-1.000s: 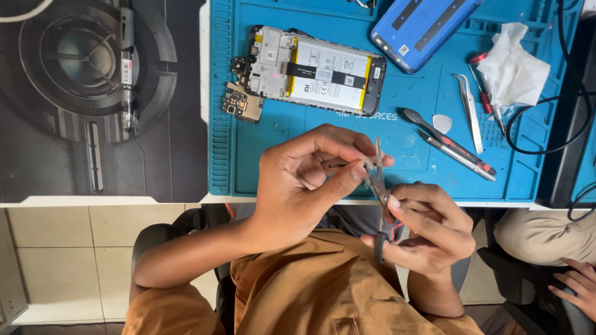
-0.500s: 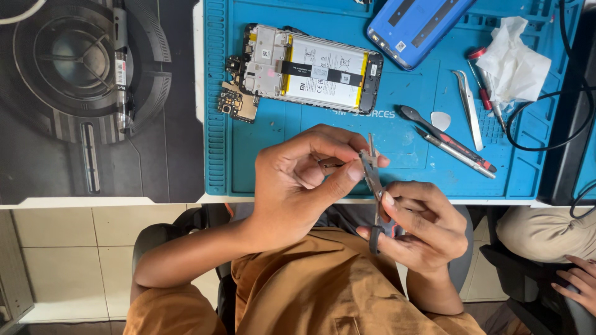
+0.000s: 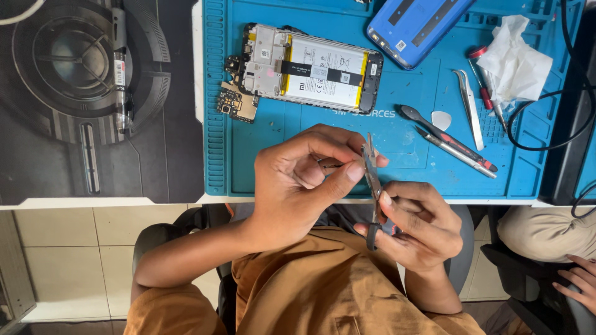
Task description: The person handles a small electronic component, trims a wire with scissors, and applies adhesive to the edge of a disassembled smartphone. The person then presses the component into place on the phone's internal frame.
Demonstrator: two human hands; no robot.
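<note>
My left hand [image 3: 298,177] pinches a small thin part [image 3: 329,164] between thumb and fingertips, just above the table's front edge. My right hand [image 3: 413,226] grips small scissors [image 3: 372,186] by their black handle. The blades point up, right beside my left thumb tip and the pinched part. Whether the blades touch the part is hidden by my fingers. Beyond the hands, on a blue work mat [image 3: 279,149], lies an opened phone [image 3: 313,69] with its battery showing. A small loose circuit board [image 3: 238,103] sits at the phone's left end.
On the mat's right side lie a blue phone back cover [image 3: 416,22], tweezers [image 3: 467,93], two screwdrivers [image 3: 453,144], a pale pick [image 3: 441,120], a crumpled tissue [image 3: 514,59] and a black cable [image 3: 546,133]. A black mat [image 3: 93,93] covers the left. Another person's hand [image 3: 577,282] is at bottom right.
Both hands keep their grips and stay close together. The scissors have shifted slightly against the left fingertips. The view has drifted a little.
</note>
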